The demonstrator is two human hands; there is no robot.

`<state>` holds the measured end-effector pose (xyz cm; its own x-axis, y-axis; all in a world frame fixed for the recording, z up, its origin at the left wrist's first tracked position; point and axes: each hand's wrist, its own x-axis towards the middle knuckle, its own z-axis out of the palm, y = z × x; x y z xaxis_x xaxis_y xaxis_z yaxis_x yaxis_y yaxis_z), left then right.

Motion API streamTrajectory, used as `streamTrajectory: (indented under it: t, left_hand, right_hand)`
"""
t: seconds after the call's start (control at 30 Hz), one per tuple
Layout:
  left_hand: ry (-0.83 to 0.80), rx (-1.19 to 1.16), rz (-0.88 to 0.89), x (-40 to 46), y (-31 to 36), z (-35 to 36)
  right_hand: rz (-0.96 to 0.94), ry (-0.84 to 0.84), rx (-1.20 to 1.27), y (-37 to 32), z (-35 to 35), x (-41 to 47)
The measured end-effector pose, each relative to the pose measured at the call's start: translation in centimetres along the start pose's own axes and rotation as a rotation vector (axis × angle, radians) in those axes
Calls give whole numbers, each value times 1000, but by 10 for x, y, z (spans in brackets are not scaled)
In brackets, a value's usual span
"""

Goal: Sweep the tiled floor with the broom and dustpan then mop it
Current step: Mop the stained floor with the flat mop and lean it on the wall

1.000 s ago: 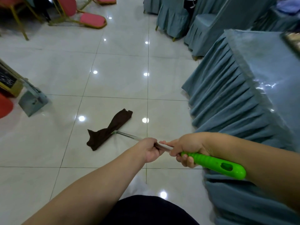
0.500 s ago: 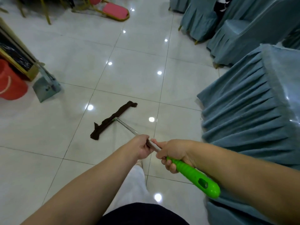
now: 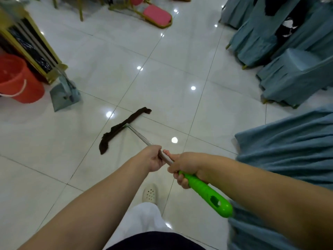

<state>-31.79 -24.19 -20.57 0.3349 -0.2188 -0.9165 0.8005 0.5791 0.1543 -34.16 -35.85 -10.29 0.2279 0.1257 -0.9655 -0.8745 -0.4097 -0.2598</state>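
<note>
You've got both hands on the mop – left hand (image 3: 153, 158) wrapped round the bare metal shaft (image 3: 139, 135), fingers curled tight on it, and right hand (image 3: 186, 168) just behind, fingers clenched round the top of the green grip (image 3: 207, 195). The 2 hands nearly touch; a fingertip of the right one pokes out along the shaft toward the left. The grip's free end, w/ its hanging hole, sticks out past your right wrist toward the blue tablecloth (image 3: 288, 150) at the right edge of the floor.

The shaft runs forward & down to the dark brown mop cloth (image 3: 124, 124), which lies flat on the glossy white tiled floor (image 3: 162, 69) about mid-floor, stretched out in a long thin strip across a grout line.

Toward the left edge of the floor: a grey-blue dustpan (image 3: 63, 98) stands w/ its lip on the tiles, its long handle leaning back against a gold-framed stand (image 3: 32, 42). Just beside it, further left, an orange-red bucket (image 3: 16, 80). At the far edge, a pink-cushioned chair (image 3: 156, 15) w/ a gold frame. Blue-covered chairs (image 3: 288, 73) crowd the far right corner.

Below the hands – your white trouser leg (image 3: 142, 219) and a perforated white shoe (image 3: 150, 193), planted on the tiles near a grout line.
</note>
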Motion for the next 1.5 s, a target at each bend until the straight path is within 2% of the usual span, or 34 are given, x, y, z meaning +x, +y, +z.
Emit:
streamTrajectory:
  t: [0.23, 0.37, 0.6, 1.07, 1.3, 1.5]
  left_hand:
    - [28, -33, 17, 14, 51, 23]
    - [19, -69, 21, 22, 60, 37]
    - [-46, -203, 70, 44, 57, 91]
    - [-24, -376, 132, 68, -5, 321]
    - [-67, -412, 99, 62, -36, 416]
    - [-99, -408, 45, 64, -54, 468]
  right_hand:
    - [0, -68, 3, -58, -23, 13]
    - [-2, -136, 14, -72, -43, 14]
    - [-43, -121, -118, -93, -110, 15]
    - [-60, -267, -428, -110, -359, -50]
    - [-40, -290, -438, -107, -453, -95]
    - [0, -308, -358, -104, -502, -119]
